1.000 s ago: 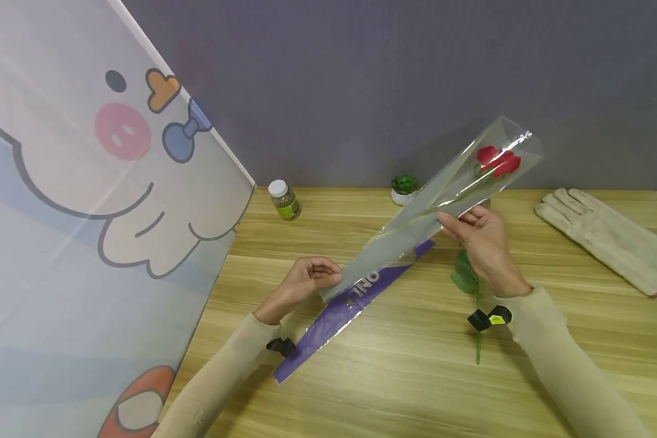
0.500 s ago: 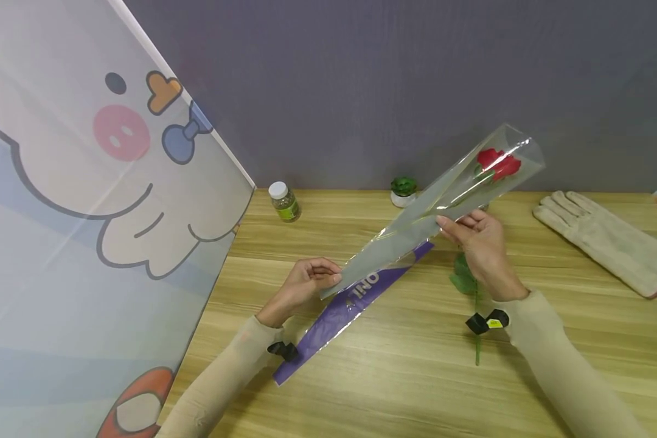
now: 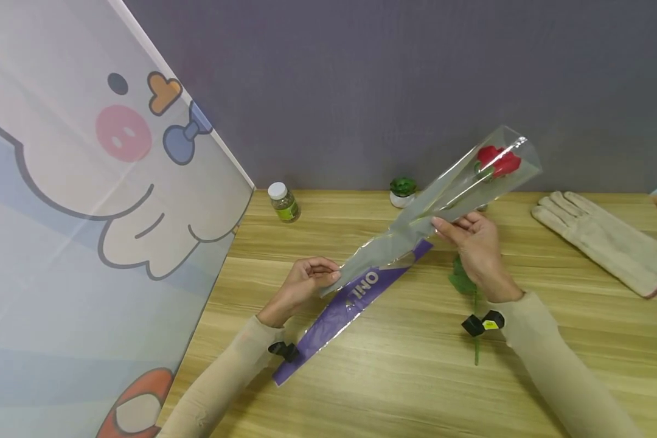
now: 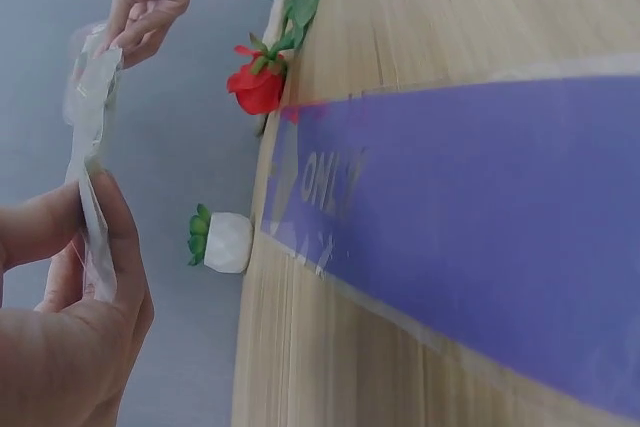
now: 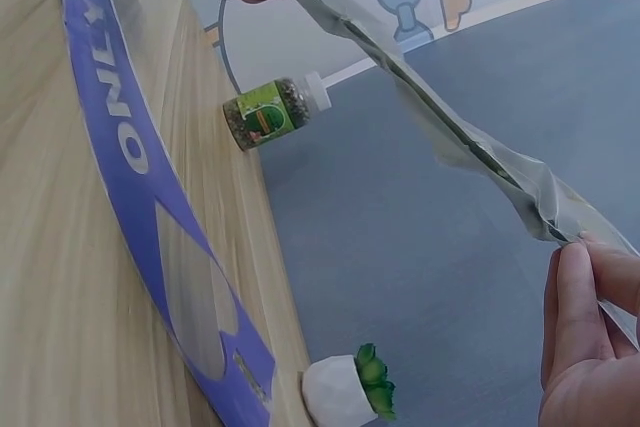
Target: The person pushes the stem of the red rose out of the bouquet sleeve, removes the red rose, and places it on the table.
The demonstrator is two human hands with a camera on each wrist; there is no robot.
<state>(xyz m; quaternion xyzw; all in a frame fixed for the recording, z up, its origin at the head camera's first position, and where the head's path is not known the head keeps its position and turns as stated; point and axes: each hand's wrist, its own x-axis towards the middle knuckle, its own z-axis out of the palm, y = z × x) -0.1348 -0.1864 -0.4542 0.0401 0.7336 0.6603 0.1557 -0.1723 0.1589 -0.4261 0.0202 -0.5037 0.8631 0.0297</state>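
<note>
Clear sleeve [image 3: 438,204] held aloft above the table [image 3: 416,377] by both hands, a red rose [image 3: 498,161] inside it.

The head view shows the left hand [image 3: 305,285] pinching the sleeve's narrow end and the right hand [image 3: 473,240] gripping its mid-section, fingers curled round the film; the rose sits in the wide upper end. The left wrist view alone shows the thumb and fingers [image 4: 115,237] closed flat on the film edge. The right wrist view alone shows the fingertips [image 5: 575,307] clamping the sleeve fold. A second purple sleeve [image 3: 342,310] printed "ONLY" lies flat on the table below. A jar [image 3: 283,201], small potted plant [image 3: 403,190] and glove [image 3: 608,240] stand near the wall.
</note>
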